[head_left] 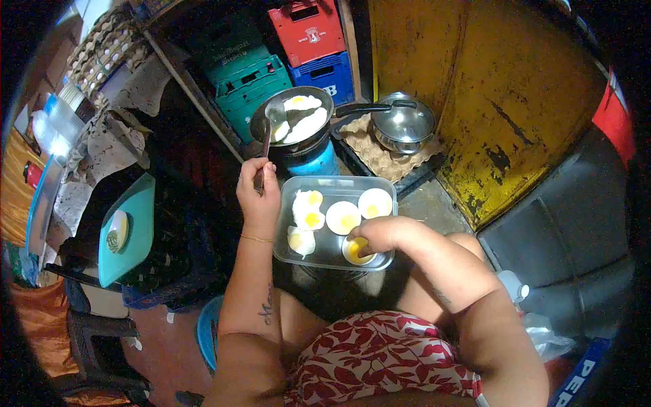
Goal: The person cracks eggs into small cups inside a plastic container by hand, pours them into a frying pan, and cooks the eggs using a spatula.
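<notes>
My left hand (259, 193) grips the handle of a metal spatula (270, 129) whose blade reaches into a frying pan (293, 117) with fried eggs on a blue gas burner (312, 161). A clear plastic container (336, 222) rests on my lap and holds several fried eggs (344, 217). My right hand (375, 235) reaches into its near right corner and touches an egg (357, 252) there.
A lidded steel pot (403, 125) sits on egg cartons to the right of the pan. Red, green and blue crates (308, 34) stack behind. A yellow rusty barrel (502, 102) stands right. A teal tray (129, 230) lies at the left.
</notes>
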`<control>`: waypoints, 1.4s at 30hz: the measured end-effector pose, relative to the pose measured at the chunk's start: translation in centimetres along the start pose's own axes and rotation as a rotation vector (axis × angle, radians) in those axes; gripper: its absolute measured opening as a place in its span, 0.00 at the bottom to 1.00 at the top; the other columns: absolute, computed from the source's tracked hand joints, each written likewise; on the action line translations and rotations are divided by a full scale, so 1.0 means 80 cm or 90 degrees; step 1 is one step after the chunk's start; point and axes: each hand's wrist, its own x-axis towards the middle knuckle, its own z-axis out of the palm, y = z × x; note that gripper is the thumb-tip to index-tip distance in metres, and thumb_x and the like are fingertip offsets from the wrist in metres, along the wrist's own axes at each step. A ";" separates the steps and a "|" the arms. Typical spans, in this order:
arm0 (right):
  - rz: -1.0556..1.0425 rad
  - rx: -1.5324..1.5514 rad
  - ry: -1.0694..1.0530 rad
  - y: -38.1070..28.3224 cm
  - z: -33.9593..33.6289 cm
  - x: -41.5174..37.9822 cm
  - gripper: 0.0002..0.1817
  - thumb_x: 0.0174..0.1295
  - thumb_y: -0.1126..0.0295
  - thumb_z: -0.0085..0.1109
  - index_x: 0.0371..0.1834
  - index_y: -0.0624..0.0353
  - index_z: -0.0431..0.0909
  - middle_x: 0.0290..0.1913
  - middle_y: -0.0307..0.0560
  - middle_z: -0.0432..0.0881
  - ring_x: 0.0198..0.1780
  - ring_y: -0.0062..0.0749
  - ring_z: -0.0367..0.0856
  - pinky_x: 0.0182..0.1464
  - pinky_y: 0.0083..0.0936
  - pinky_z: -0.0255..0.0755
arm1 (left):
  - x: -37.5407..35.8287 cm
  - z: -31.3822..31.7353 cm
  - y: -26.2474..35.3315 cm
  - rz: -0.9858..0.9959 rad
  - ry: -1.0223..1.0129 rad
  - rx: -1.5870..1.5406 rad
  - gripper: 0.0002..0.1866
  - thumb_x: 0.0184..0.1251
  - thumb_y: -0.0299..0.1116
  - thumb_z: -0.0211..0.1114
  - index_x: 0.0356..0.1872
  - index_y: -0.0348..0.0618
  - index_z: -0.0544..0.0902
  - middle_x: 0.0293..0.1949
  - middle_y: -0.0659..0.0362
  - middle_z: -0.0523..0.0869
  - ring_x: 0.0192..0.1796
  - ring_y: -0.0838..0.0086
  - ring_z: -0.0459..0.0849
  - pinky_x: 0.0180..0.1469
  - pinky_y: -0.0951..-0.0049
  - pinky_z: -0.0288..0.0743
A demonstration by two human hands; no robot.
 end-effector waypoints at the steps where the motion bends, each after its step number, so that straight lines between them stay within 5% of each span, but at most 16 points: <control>1: -0.015 0.001 0.021 0.005 0.004 0.004 0.32 0.58 0.51 0.67 0.65 0.49 0.74 0.56 0.54 0.82 0.57 0.50 0.80 0.60 0.38 0.72 | 0.000 -0.001 0.000 0.000 0.000 0.000 0.04 0.74 0.27 0.58 0.42 0.37 0.76 0.37 0.58 0.82 0.38 0.76 0.85 0.43 0.75 0.80; 12: -0.029 -0.001 0.038 0.006 0.007 0.006 0.31 0.56 0.51 0.68 0.63 0.51 0.76 0.54 0.55 0.83 0.55 0.51 0.81 0.58 0.39 0.74 | 0.031 -0.026 0.026 -0.254 0.222 -0.315 0.10 0.75 0.32 0.57 0.48 0.37 0.71 0.38 0.50 0.83 0.37 0.69 0.88 0.40 0.72 0.85; 15: -0.086 0.031 0.131 0.010 0.009 0.011 0.25 0.55 0.57 0.67 0.55 0.54 0.80 0.48 0.55 0.85 0.51 0.53 0.82 0.54 0.40 0.75 | 0.034 -0.032 0.019 -0.284 0.254 -0.348 0.12 0.76 0.35 0.58 0.47 0.37 0.70 0.38 0.48 0.84 0.36 0.67 0.88 0.37 0.72 0.85; 18: -0.216 0.022 0.402 0.013 0.008 0.025 0.12 0.50 0.68 0.64 0.38 0.58 0.79 0.37 0.54 0.81 0.43 0.56 0.80 0.48 0.44 0.74 | 0.034 -0.037 0.017 -0.282 0.282 -0.371 0.11 0.74 0.35 0.59 0.47 0.41 0.70 0.37 0.47 0.84 0.35 0.64 0.88 0.35 0.71 0.86; 21: -0.250 0.072 0.445 0.022 0.008 0.027 0.14 0.49 0.69 0.66 0.40 0.56 0.80 0.40 0.53 0.80 0.45 0.54 0.81 0.49 0.43 0.75 | 0.036 -0.045 0.017 -0.255 0.273 -0.343 0.11 0.74 0.34 0.60 0.47 0.42 0.70 0.37 0.47 0.85 0.35 0.64 0.88 0.35 0.71 0.86; 36: -0.146 0.048 0.227 0.018 0.013 0.021 0.24 0.54 0.59 0.68 0.55 0.52 0.80 0.51 0.55 0.82 0.53 0.52 0.81 0.56 0.41 0.74 | 0.037 -0.080 0.052 -0.173 0.075 -0.181 0.03 0.70 0.26 0.60 0.39 0.37 0.78 0.33 0.61 0.82 0.34 0.79 0.84 0.37 0.79 0.78; 42: -0.153 0.050 0.222 0.019 0.011 0.022 0.24 0.55 0.59 0.68 0.56 0.52 0.80 0.51 0.56 0.82 0.54 0.52 0.81 0.57 0.40 0.74 | 0.038 -0.100 0.069 -0.011 -0.038 0.018 0.04 0.60 0.20 0.63 0.36 0.36 0.82 0.32 0.60 0.83 0.34 0.79 0.82 0.39 0.79 0.75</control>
